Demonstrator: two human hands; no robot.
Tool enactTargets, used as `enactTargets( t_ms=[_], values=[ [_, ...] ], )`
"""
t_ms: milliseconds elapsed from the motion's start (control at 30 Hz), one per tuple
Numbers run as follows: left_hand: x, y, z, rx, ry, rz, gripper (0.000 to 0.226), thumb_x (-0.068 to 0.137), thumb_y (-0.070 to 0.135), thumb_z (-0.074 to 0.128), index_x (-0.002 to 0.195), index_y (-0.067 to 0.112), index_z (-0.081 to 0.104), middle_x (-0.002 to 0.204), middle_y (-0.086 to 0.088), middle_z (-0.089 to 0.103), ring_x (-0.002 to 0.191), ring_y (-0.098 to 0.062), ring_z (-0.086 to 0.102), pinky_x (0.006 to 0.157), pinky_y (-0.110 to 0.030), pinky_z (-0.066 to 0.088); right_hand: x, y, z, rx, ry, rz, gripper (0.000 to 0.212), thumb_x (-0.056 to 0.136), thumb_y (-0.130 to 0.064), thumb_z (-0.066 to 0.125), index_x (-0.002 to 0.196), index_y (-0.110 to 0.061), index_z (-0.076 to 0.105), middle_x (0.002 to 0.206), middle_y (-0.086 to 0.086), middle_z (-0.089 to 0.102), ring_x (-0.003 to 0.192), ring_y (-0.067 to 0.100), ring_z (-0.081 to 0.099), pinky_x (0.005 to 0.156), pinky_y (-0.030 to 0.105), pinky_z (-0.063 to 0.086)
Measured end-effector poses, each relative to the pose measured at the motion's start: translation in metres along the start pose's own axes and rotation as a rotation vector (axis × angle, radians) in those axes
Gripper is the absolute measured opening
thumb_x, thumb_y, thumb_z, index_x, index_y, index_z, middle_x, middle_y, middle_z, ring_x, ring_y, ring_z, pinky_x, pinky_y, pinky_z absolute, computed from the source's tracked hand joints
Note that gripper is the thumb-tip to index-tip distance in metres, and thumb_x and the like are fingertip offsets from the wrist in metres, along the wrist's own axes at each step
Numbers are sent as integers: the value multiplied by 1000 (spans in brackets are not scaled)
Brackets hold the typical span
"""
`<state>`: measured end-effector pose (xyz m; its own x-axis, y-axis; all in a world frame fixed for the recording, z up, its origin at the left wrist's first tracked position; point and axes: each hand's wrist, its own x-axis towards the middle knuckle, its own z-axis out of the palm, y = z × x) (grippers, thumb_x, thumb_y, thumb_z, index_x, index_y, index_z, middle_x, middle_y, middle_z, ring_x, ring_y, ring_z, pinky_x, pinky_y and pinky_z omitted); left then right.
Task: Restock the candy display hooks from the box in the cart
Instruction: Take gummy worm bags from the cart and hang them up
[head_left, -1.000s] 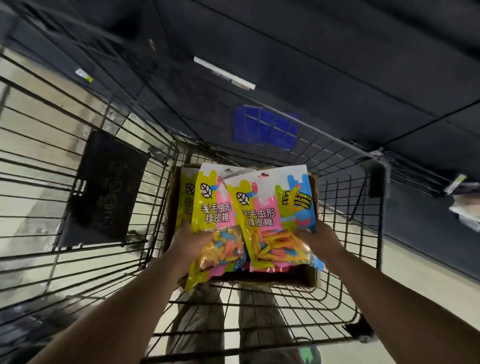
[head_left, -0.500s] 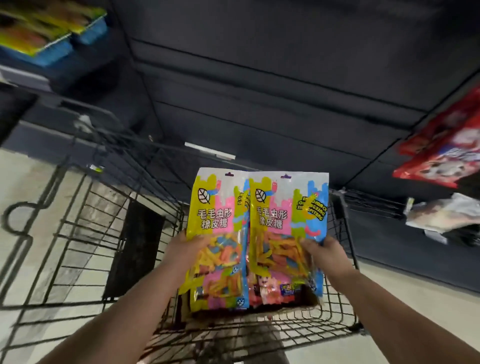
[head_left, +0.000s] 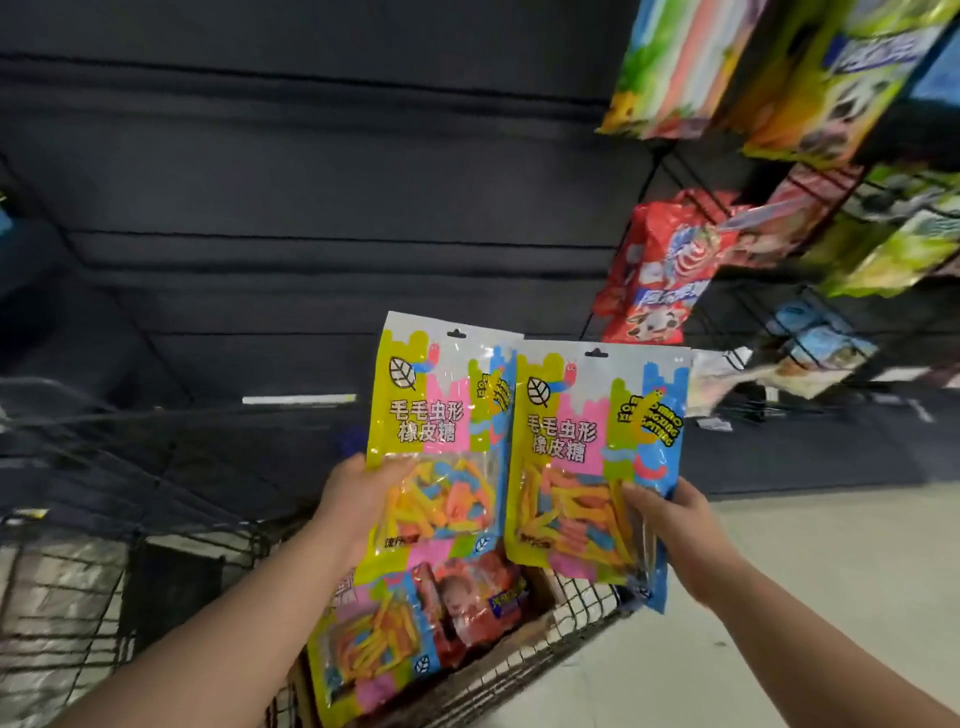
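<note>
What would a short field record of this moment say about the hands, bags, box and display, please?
left hand: holds left bag by its lower left edge
right hand: holds right bag by its lower right edge
bags: upright, side by side, above the box
box: in the cart, with spare bags inside
display packs: hang at upper right

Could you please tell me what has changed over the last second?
The left hand and right hand have raised the left gummy bag and right gummy bag up from the box, clear above the cart. Nothing was let go: each hand still grips its bag, and the box stays in the cart.
</note>
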<state>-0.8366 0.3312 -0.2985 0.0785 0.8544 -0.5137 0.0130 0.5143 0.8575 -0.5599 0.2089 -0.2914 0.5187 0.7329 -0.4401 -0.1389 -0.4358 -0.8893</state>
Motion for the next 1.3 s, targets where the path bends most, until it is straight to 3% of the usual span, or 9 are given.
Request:
enactTargets(
  t_ms=[167,233,433,533,667,900,1067,1200,1300],
  values=[
    [-10,15,74,52,-141,39,11,87,6,65,95,-1,66,85,-27,68,66,-40,69,57,-47,57,-7,-9,-69,107,72,-57,17,91,-6,59,108,-11,59,95,8,71,80,24,70,65,32,58],
    [-15,16,113,37,-193,45,15,87,6,64,98,-4,65,91,-33,65,74,-48,67,59,-51,55,-9,-8,-106,143,106,-68,22,91,-6,59,114,-8,57,101,12,71,85,28,70,68,34,59],
    [-56,5,256,52,-352,31,7,90,3,58,92,2,65,78,-24,67,44,-32,65,38,-34,51,-16,-6,-240,190,190,-67,22,91,-7,59,113,-9,60,101,14,74,87,33,72,74,42,60],
    [-76,-4,327,73,-430,56,9,90,4,58,93,4,67,86,-24,69,48,-28,67,43,-34,54,-18,-4,-308,214,241,-80,21,91,-7,59,112,-10,61,100,13,74,83,30,73,68,38,60],
    [-105,-15,409,131,-522,67,10,92,3,56,89,4,65,61,-9,71,43,-21,65,40,-30,52,-25,0,-388,229,333,-94,23,91,-8,61,114,-9,62,102,13,74,90,34,72,83,50,57],
    [-133,-28,508,208,-651,75,20,92,8,57,109,-2,63,105,-34,66,71,-42,67,60,-46,55,-44,4,-485,284,441,-122,21,90,-3,59,110,-7,64,99,16,74,88,36,71,77,44,57],
    [-134,-33,564,232,-725,85,15,93,7,56,104,2,65,93,-26,70,61,-38,69,48,-39,56,-43,3,-527,308,500,-128,19,91,-4,58,108,-8,64,100,17,74,90,38,71,81,49,57],
    [-127,-32,617,253,-776,96,14,91,8,59,102,5,68,100,-25,71,85,-44,68,72,-49,56,-26,1,-562,322,559,-105,23,90,-7,61,113,-7,63,102,17,73,90,38,71,84,51,56],
    [-115,-30,661,281,-819,91,18,91,10,60,106,2,67,99,-28,70,86,-47,67,73,-50,55,-5,-7,-593,326,595,-100,30,85,-11,67,114,-7,62,101,16,74,89,37,71,82,51,57]
  ],
)
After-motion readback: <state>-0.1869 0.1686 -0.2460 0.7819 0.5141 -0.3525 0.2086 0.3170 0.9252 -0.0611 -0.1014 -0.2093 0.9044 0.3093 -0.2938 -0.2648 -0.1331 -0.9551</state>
